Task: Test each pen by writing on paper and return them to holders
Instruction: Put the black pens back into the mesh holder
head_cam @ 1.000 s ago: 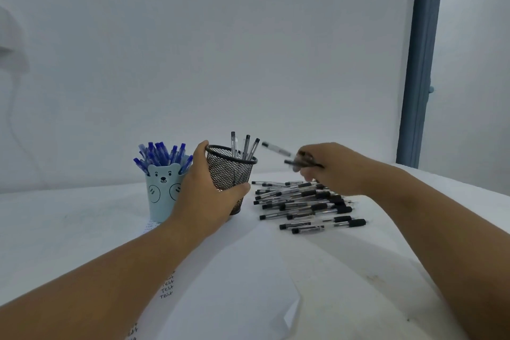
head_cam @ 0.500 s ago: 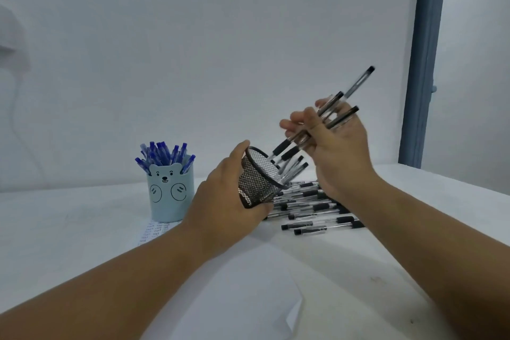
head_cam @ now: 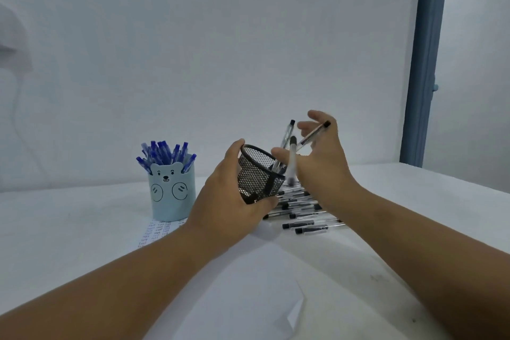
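Black mesh holder [head_cam: 258, 178]; pale blue bear-face cup [head_cam: 172, 190] with blue pens [head_cam: 162, 153]; clear black-capped pens [head_cam: 306, 219]; white bench [head_cam: 69, 218]; white paper [head_cam: 248, 298].

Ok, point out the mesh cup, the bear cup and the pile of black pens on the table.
mesh cup [head_cam: 255, 174], head view, on its mesh side wall.
bear cup [head_cam: 168, 196], head view, on its front below the bear face.
pile of black pens [head_cam: 303, 214], head view, on pens mid-pile.
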Demonstrator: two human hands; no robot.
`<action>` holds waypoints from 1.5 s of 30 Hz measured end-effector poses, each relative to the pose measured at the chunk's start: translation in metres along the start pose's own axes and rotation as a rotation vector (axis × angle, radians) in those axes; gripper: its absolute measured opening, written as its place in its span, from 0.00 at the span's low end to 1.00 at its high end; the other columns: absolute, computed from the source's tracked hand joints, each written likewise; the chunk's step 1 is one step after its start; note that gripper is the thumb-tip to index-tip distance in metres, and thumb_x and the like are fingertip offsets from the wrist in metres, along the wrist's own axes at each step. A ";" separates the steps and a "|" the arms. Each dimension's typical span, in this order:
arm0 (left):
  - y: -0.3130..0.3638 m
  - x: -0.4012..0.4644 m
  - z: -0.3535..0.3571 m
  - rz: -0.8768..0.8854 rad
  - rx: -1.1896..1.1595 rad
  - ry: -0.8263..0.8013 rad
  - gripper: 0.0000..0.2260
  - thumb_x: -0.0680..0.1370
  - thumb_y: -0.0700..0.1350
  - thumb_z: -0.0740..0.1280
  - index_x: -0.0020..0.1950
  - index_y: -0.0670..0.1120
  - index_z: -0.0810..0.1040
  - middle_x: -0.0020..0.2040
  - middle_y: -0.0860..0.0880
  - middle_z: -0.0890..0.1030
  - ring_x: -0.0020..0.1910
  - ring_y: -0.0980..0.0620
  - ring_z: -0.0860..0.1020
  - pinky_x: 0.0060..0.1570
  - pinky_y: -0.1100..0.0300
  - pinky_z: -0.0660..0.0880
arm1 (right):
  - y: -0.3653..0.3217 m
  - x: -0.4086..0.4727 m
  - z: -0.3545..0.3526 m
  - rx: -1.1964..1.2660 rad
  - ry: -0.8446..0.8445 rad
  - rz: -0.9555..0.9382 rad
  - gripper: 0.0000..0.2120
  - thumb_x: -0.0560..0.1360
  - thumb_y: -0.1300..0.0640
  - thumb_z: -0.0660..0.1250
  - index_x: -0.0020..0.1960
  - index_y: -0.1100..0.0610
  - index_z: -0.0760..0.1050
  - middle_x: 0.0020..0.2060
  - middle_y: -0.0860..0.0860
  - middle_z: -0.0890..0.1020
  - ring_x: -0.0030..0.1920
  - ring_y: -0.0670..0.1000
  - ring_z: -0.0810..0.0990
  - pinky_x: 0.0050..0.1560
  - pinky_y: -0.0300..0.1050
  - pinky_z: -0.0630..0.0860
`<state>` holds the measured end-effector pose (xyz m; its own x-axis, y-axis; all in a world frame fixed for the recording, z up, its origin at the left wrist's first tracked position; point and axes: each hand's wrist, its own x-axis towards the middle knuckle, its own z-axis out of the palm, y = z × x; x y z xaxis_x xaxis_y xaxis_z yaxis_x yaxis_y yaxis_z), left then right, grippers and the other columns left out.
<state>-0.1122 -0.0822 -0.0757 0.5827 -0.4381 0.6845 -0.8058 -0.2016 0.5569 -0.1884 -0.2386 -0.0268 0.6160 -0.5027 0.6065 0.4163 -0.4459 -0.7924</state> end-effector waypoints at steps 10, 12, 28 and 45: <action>0.000 0.000 0.007 -0.071 0.038 -0.020 0.47 0.65 0.58 0.76 0.77 0.64 0.52 0.64 0.55 0.76 0.60 0.52 0.78 0.61 0.48 0.77 | 0.016 0.011 0.012 0.185 -0.037 0.440 0.29 0.63 0.56 0.72 0.62 0.58 0.70 0.56 0.60 0.80 0.50 0.54 0.79 0.42 0.48 0.76; 0.000 0.001 0.009 -0.092 0.046 -0.005 0.47 0.64 0.59 0.74 0.77 0.65 0.52 0.63 0.56 0.76 0.60 0.52 0.78 0.61 0.47 0.77 | 0.021 0.008 0.014 0.121 -0.014 0.410 0.27 0.70 0.58 0.72 0.65 0.54 0.64 0.52 0.55 0.77 0.45 0.48 0.75 0.37 0.44 0.70; -0.004 0.005 0.006 -0.140 0.042 0.025 0.48 0.63 0.57 0.76 0.77 0.63 0.54 0.65 0.55 0.75 0.62 0.52 0.77 0.61 0.47 0.76 | 0.023 0.000 0.031 0.115 -0.051 0.114 0.17 0.83 0.47 0.61 0.71 0.42 0.67 0.63 0.43 0.75 0.59 0.44 0.77 0.49 0.37 0.72; 0.000 0.002 0.002 -0.043 0.081 0.008 0.45 0.63 0.57 0.75 0.77 0.64 0.56 0.62 0.55 0.75 0.63 0.52 0.75 0.62 0.46 0.76 | 0.018 0.005 0.018 0.028 -0.023 -0.150 0.12 0.77 0.68 0.67 0.52 0.51 0.77 0.44 0.52 0.82 0.46 0.48 0.85 0.46 0.40 0.78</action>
<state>-0.1119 -0.0846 -0.0753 0.6173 -0.4207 0.6648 -0.7859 -0.2906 0.5459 -0.1653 -0.2358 -0.0394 0.5607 -0.4148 0.7167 0.5232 -0.4934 -0.6948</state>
